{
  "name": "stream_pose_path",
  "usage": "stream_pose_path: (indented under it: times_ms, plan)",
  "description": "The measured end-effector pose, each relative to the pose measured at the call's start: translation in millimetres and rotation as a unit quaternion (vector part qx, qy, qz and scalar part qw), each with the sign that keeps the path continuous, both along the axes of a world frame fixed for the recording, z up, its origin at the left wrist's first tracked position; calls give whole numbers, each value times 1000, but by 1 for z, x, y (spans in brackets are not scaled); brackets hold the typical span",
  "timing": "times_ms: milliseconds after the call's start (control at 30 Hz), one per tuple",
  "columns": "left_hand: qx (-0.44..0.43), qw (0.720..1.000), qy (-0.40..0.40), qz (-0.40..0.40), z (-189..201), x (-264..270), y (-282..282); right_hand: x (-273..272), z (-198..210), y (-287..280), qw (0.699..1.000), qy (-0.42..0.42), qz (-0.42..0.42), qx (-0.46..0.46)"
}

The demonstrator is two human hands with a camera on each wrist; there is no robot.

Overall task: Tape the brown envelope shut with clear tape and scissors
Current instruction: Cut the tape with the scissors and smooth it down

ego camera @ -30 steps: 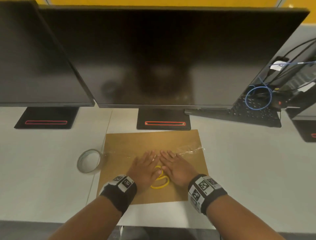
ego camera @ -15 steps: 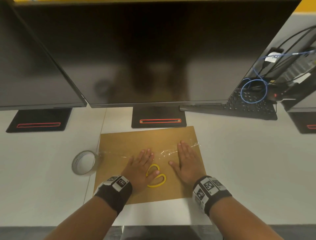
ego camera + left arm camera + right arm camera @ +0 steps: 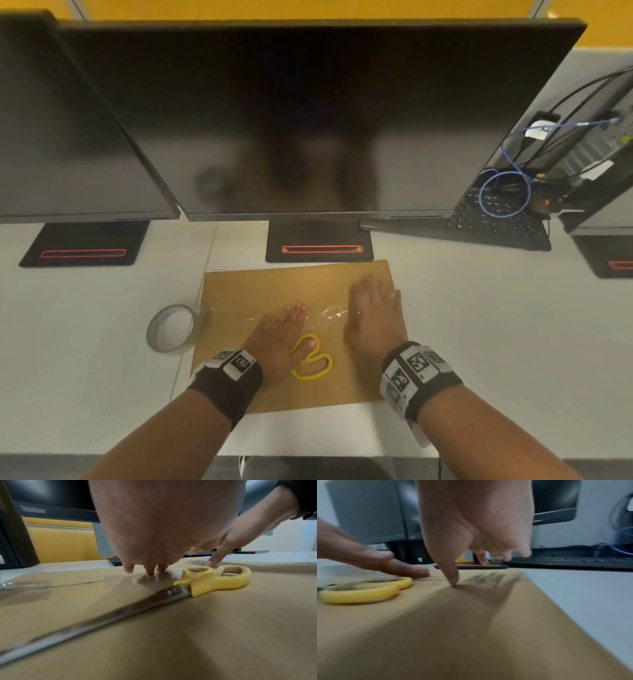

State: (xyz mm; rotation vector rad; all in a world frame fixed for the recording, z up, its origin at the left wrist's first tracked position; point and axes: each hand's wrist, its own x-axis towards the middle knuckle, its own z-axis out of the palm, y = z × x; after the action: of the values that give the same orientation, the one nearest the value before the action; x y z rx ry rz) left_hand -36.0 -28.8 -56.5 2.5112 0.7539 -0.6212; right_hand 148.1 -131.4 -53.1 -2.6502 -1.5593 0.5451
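The envelope (image 3: 260, 294) is lying flat on the desk (image 3: 479, 325), in front of the middle monitor (image 3: 308, 120). A strip of tape (image 3: 329, 312) is running across it from the roll (image 3: 171, 328), which is lying on the desk just beside the envelope's left edge. The left hand (image 3: 279, 337) is lying flat with fingers straight, gripping nothing; its fingertips (image 3: 150, 571) are pressing on the strip, and its thumb is reaching to a loop of the scissors' yellow handles. The scissors (image 3: 171, 592) are lying on the envelope between the two hands. The right hand (image 3: 375, 313) is also lying flat and open, gripping nothing, on the envelope's right part, with its thumb tip touching the paper; its picture is blurred.
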Motion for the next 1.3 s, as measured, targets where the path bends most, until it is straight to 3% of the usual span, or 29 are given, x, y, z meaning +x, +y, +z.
stream_pose_path:
  times_ms: [100, 200, 367, 533, 1000, 1133, 1300]
  plan:
    - [-17, 998, -52, -7, 5, -9, 8, -31, 9, 19, 977, 120, 159, 73]
    - [-24, 998, -55, -14, 8, -27, 13, -57, 5, 28, 966, 193, 170, 38]
    - [14, 999, 0, -39, 7, -41, 13, -63, -6, 26, 971, 174, 167, -6]
    - [30, 999, 6, -29, 5, -46, 18, -63, -7, 32, 973, 149, 175, -24]
    - [113, 988, 59, 91, -10, -54, 23, -69, -9, 32, 980, 142, 139, -8]
    - [135, 979, 38, 151, -12, -56, 28, -69, -8, 31, 980, 147, 133, -2]
    - [119, 980, 20, 160, -18, -69, 37, -70, -8, 30, 981, 145, 129, -2]
